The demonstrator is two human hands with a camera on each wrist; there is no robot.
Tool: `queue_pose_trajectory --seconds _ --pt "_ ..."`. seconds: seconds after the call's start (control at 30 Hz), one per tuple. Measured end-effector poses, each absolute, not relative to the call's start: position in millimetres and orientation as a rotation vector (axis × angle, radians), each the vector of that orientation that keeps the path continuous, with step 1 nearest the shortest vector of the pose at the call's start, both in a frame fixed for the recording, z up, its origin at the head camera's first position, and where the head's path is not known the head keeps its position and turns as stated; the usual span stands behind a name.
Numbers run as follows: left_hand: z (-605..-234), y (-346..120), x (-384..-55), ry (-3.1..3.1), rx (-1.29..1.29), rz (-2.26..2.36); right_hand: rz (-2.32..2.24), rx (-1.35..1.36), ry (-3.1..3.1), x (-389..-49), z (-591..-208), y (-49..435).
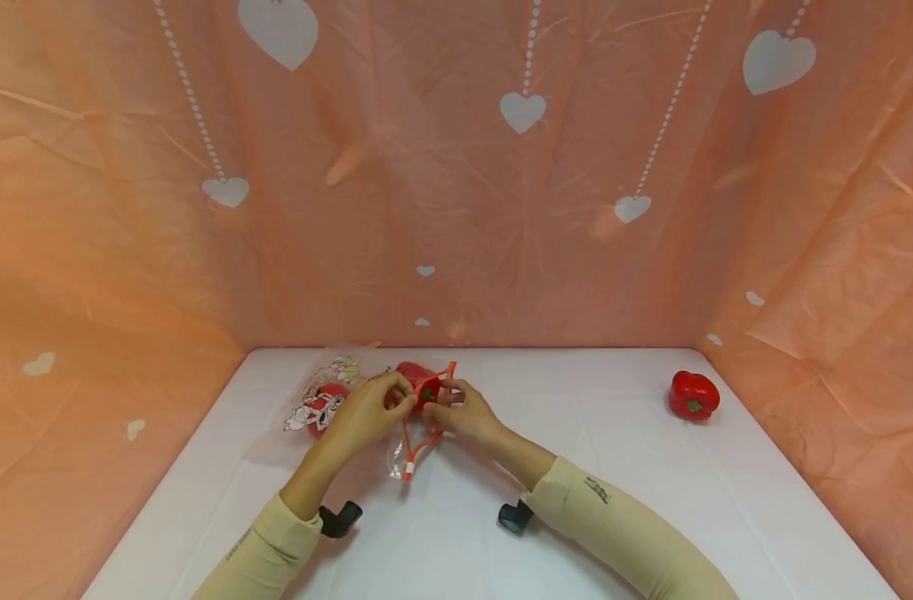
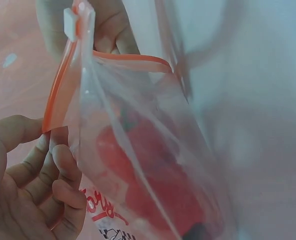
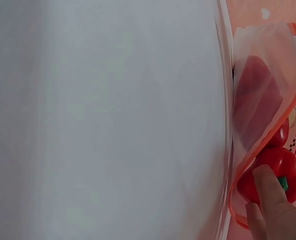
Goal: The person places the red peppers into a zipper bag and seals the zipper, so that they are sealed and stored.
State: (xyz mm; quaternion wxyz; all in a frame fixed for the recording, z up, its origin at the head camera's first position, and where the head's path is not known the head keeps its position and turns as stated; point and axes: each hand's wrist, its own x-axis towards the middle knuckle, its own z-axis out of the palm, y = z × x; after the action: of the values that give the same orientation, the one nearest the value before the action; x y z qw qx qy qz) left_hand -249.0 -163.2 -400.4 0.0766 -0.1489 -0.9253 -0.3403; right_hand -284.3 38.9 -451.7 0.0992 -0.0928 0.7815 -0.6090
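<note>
A clear slider bag [image 1: 407, 457] with an orange zip edge and printed figures lies on the table, its mouth spread. My left hand [image 1: 374, 410] pinches the orange edge between thumb and fingers; the left wrist view shows this pinch [image 2: 37, 170] close up. My right hand [image 1: 467, 410] holds a red bell pepper [image 3: 275, 172] with a green stem in the bag's mouth, fingers laid over its side. More red peppers [image 2: 163, 195] show through the plastic deeper in the bag. The white slider [image 2: 70, 24] sits at one end of the zip.
Another red bell pepper [image 1: 694, 397] stands alone at the right of the white table [image 1: 606, 483]. Dark devices [image 1: 341, 519] are at both wrists. Orange sheeting [image 1: 471, 233] with white hearts walls the back and sides.
</note>
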Motion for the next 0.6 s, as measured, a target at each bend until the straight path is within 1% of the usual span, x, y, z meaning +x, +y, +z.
queue_pose_trajectory --seconds 0.13,0.3,0.6 --pt "-400.7 -163.2 -249.4 -2.778 -0.445 -1.023 -1.717 -0.321 2.346 -284.9 -451.0 40.3" --pt "-401.0 -163.2 -249.6 -2.788 -0.442 -1.035 -1.687 -0.294 2.352 -285.0 -452.7 42.6" --pt "-403.0 -163.3 -250.8 -2.808 -0.426 -1.012 -1.798 -0.308 2.243 -284.5 -454.9 52.6"
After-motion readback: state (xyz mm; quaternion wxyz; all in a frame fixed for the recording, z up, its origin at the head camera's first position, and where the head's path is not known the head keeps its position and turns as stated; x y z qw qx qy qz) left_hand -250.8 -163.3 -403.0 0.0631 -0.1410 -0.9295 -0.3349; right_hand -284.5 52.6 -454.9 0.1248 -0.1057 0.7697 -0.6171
